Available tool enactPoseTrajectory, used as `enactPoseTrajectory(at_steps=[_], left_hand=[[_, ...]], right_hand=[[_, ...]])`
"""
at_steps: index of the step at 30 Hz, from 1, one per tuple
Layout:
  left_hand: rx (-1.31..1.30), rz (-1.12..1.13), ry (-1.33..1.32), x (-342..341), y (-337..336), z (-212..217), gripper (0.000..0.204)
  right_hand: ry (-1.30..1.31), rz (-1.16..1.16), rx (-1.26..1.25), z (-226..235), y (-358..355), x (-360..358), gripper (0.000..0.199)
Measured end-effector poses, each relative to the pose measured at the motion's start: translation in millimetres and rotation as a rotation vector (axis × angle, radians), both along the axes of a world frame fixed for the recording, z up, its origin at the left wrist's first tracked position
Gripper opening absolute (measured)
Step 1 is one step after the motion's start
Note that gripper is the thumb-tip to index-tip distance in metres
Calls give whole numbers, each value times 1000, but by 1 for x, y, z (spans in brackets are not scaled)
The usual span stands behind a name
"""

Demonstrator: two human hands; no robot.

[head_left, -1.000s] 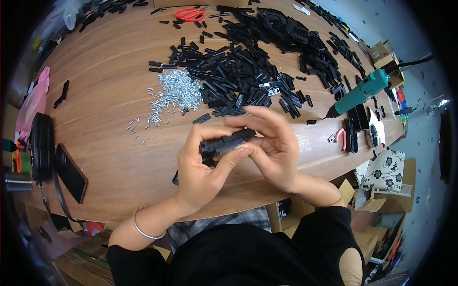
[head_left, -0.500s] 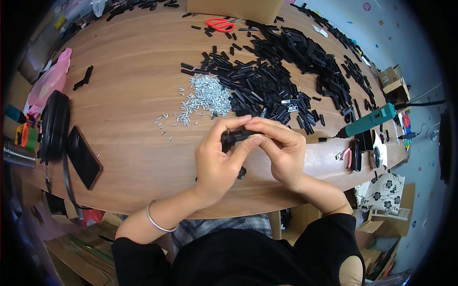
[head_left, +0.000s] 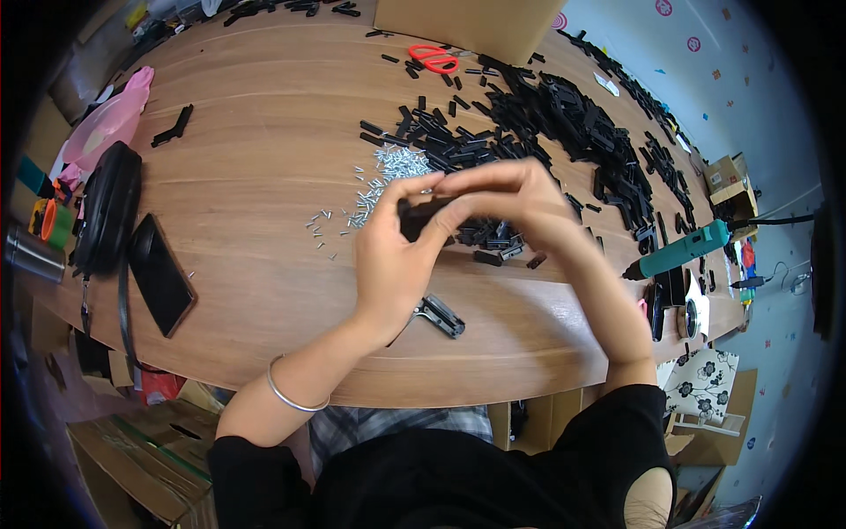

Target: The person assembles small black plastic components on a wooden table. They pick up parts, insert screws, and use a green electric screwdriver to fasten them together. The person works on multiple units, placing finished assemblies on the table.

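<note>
In front of me, above the table [head_left: 264,291], a dark black plastic part [head_left: 425,217] is held up between both hands. My left hand [head_left: 388,251] is closed round it, thumb on the near side. My right hand [head_left: 529,198] arches over from the right, its fingers and thumb bent toward the same part; its fingertips are partly hidden, and the hand is slightly blurred. Below my hands a black part with a grey metallic face [head_left: 441,316] lies on the wood. Just beyond is a pile of small silver screws [head_left: 398,166], partly covered by my hands.
Black plastic pieces [head_left: 573,115] are heaped beyond my hands, near red-handled scissors [head_left: 434,59] and a cardboard box [head_left: 467,22]. A teal electric screwdriver [head_left: 679,250] hangs at right. On the left are a phone [head_left: 161,275], a black case [head_left: 109,207] and a pistol-shaped black piece [head_left: 173,126].
Both hands have risen away from me with the part, the right hand arching higher. The black-and-grey part below, mostly hidden before, now shows. The whole view has shifted slightly.
</note>
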State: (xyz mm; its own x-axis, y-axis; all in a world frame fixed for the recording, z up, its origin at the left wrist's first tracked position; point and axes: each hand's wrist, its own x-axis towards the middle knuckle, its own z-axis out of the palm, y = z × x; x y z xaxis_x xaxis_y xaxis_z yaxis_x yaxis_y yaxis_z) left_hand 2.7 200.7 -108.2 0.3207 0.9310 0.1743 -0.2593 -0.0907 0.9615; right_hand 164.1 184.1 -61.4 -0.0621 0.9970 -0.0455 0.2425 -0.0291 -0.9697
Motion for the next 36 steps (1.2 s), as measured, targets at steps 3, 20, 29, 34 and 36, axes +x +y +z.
enactPoseTrajectory(at_steps=[3, 20, 29, 34, 36], left_hand=[[-127, -194, 181, 0, 0, 5, 19], [670, -11, 421, 1, -5, -4, 49], [-9, -308, -73, 2, 1, 2, 38], [-538, -494, -182, -1, 7, 4, 21], [-575, -441, -217, -1, 5, 4, 23]], right_hand=[[-142, -208, 6, -4, 48, 65, 24], [-20, -467, 175, 11, 36, 69, 49], [-280, -353, 121, -1, 79, 86, 26], [-922, -521, 313, -47, 150, 140, 21], [-925, -540, 340, -56, 174, 139, 18]])
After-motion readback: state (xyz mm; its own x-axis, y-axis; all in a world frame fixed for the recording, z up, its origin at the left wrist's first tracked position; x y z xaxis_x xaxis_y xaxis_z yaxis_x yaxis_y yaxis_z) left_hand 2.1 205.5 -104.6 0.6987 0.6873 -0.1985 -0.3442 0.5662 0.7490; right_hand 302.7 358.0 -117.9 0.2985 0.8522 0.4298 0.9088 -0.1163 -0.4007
